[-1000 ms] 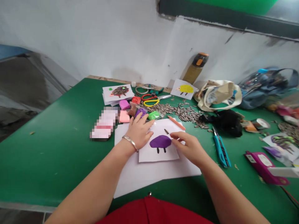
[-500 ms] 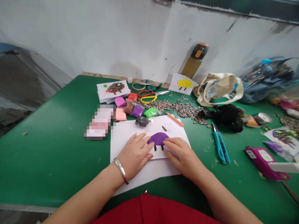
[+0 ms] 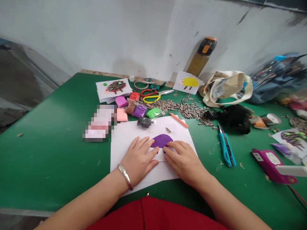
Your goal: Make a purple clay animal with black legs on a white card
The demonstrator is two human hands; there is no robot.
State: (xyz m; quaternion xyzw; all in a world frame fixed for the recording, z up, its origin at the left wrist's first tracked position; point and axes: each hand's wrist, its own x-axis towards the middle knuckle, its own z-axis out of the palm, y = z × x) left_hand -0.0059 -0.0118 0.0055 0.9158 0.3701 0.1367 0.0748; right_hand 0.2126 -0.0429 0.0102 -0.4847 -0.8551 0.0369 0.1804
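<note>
A purple half-dome of modelling clay (image 3: 162, 141) lies flat on white paper (image 3: 123, 134), with two short black legs below it, partly covered by my fingers. My left hand (image 3: 142, 156) rests on the paper with fingers spread, its fingertips at the clay's left edge. At the lower right edge of the clay, my right hand (image 3: 183, 159) lies with fingers stretched out, fingertips touching it near a black leg. Just above the shape sits a single sunflower seed (image 3: 168, 130). An orange clay tool (image 3: 178, 120) lies across the paper's upper right.
Bagged clay in black (image 3: 144, 122), green (image 3: 154, 112) and purple (image 3: 139, 111) sits beyond the paper. Behind are scissors (image 3: 153, 95) and a seed pile (image 3: 189, 110). A teal utility knife (image 3: 226, 149) and a magenta device (image 3: 272, 166) lie right; a pixelated object (image 3: 100, 124) lies left.
My right fingers have shifted slightly left and now cover more of the right black leg. My left hand stays at the clay's left edge. The view has moved slightly.
</note>
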